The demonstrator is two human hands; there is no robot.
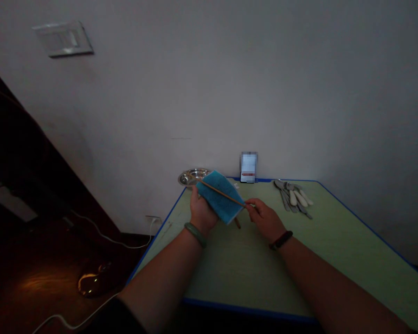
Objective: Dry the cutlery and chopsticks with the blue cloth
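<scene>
A blue cloth (222, 209) with a pale edge lies across the palm of my left hand (199, 211), which supports it from below above the table. Along the cloth's top runs a thin wooden chopstick (226, 195), slanting down to the right. Its right end is pinched between the thumb and fingers of my right hand (264, 218). Below the cloth, the end of another brown wooden stick (237, 223) shows; the rest of it is hidden. Most of my left fingers are out of sight behind the cloth.
A shiny metal dish (183, 179) sits at the table's back left corner. A phone (248, 168) leans upright against the wall. Several spoons, forks and knives (294, 197), some white-handled, lie at right. The green table (250, 273) has a blue edge.
</scene>
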